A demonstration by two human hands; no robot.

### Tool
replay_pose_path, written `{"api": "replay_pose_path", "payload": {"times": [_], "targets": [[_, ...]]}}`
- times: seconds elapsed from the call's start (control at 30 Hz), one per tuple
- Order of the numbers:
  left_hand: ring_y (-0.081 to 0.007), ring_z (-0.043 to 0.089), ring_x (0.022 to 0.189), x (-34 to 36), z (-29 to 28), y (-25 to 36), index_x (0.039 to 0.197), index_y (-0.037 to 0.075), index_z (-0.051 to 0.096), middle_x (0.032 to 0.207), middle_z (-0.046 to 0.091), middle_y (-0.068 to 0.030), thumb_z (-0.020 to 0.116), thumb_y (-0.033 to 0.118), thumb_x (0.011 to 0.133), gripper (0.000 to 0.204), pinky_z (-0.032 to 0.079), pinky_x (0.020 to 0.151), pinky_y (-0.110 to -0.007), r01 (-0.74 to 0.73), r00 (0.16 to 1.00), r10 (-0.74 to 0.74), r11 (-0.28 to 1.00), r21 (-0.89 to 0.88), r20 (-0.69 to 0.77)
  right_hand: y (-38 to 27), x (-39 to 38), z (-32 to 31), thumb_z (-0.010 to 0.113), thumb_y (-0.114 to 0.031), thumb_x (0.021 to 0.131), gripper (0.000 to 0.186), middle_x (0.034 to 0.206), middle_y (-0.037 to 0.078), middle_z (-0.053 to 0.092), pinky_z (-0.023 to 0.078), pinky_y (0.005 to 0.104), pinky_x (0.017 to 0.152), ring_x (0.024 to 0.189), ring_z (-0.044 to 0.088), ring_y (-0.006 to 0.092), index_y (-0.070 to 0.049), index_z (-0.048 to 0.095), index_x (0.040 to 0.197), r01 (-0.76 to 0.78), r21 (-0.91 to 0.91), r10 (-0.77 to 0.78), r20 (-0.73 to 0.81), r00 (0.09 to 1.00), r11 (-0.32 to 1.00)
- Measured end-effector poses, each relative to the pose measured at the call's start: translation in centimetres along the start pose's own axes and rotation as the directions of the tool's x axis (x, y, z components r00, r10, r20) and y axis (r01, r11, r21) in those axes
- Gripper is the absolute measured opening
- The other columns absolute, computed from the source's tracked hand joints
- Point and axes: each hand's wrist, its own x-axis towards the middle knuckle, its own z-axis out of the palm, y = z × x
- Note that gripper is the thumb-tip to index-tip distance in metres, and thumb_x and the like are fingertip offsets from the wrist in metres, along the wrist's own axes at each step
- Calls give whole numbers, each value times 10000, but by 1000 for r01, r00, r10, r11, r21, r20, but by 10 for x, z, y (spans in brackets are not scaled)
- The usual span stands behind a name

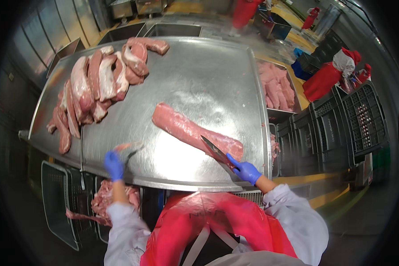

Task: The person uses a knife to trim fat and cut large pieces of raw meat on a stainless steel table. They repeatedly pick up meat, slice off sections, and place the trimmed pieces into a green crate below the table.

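A long trimmed pork loin (181, 128) lies slantwise on the steel table (199, 80). My right hand (246, 170), in a blue glove, grips a knife (215, 150) whose blade lies across the loin's near right part, its tip pointing up and left. At the table's front edge, left of the loin, is my left hand (114, 166), also blue-gloved. Motion smears its fingers, so their hold is unclear. Just beyond them a thin strip of meat trimming (124, 146) shows blurred; whether the hand touches it I cannot tell.
A heap of pork loins (93, 82) covers the table's far left. Below the front edge sits a crate of trimmings (104, 199) beside a dark crate (57, 204). Right of the table stand a bin of meat (275, 86) and stacked black crates (328, 133). Co-workers (330, 75) in red aprons are farther off.
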Motion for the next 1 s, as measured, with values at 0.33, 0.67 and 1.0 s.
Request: {"api": "replay_pose_path", "payload": {"times": [0.33,0.67,1.0], "targets": [[-489,507,1246,-18,-147,-38,1244,-54,556,1338,533,-338,693,256,867,507,406,1073,-530,3,1000,-22,556,831,11,-39,-1,63,538,-279,980,822,943,321,681,532,535,777,815,670,485,-239,36,1629,-148,298,171,-53,984,943],[-446,503,1305,39,-123,-51,1304,-16,522,1427,501,-290,618,404,927,573,471,1004,-547,136,991,-60,407,903,-123,-186,94,65,541,-365,979,618,1001,282,704,534,525,805,897,684,473,-130,354,1518,27,225,-30,13,999,974],[-475,615,1098,74,-193,-165,1304,-2,491,1297,509,-351,666,296,922,515,543,903,-508,189,977,-166,399,897,-133,-249,140,107,537,-359,973,616,1047,275,706,528,521,840,924,685,465,-141,353,1519,126,259,-135,20,991,958]]}}
